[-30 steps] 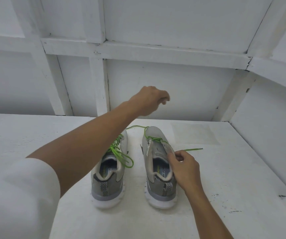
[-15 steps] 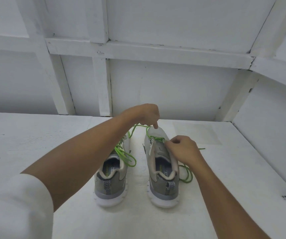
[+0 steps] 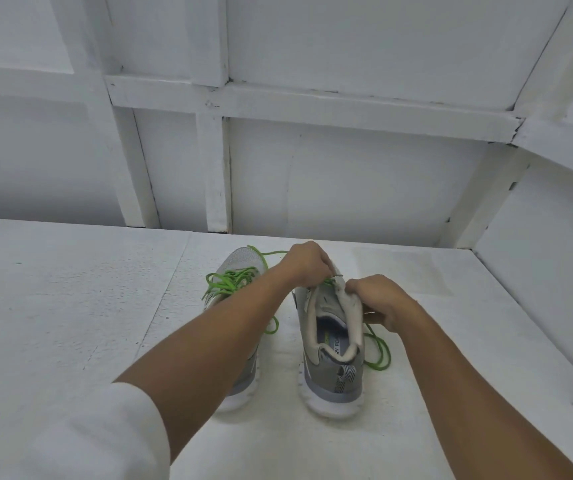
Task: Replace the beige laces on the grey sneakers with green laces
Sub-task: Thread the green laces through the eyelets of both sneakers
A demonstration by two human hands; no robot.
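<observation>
Two grey sneakers stand side by side on the white table, heels toward me. The left sneaker (image 3: 240,261) carries a tied green lace (image 3: 229,282) and is partly hidden by my left forearm. Over the toe end of the right sneaker (image 3: 330,362), my left hand (image 3: 307,263) pinches the tip of a green lace (image 3: 378,355) at the eyelets. My right hand (image 3: 378,299) grips the right side of the shoe's upper near the tongue. Loose green lace loops lie on the table to the right of that shoe.
The white table (image 3: 70,323) runs wide to the left and toward me. A white panelled wall (image 3: 312,174) stands close behind the shoes, and another wall angles in at the right (image 3: 555,271).
My left hand came down from high above the shoes to the right sneaker's eyelets. My right hand shifted forward along that shoe's side. The view moved closer to the shoes.
</observation>
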